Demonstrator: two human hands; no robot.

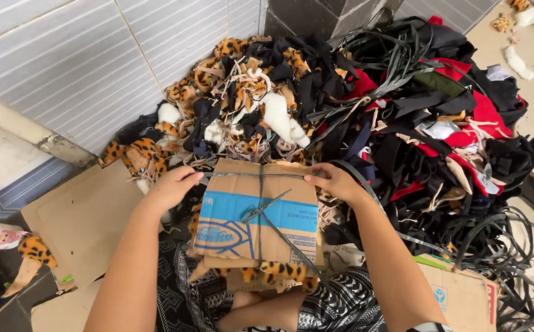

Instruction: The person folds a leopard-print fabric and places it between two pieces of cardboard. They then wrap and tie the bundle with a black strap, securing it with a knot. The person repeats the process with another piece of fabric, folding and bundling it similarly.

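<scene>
Patterned black-and-white fabric (340, 301) covers the person's lap at the bottom of the frame. Above it, at centre, sits a cardboard bundle (257, 212) tied crosswise with dark strapping (261, 209), leopard-print pieces (279, 270) protruding beneath. Left hand (174, 187) grips the bundle's upper-left corner, fingers curled over the edge; right hand (334, 181) rests on the upper-right corner — fingers partly closed, grip probably light. Behind, a scrap pile (371, 104) fills the upper frame — flat cardboard sheet (82, 221) at left.
</scene>
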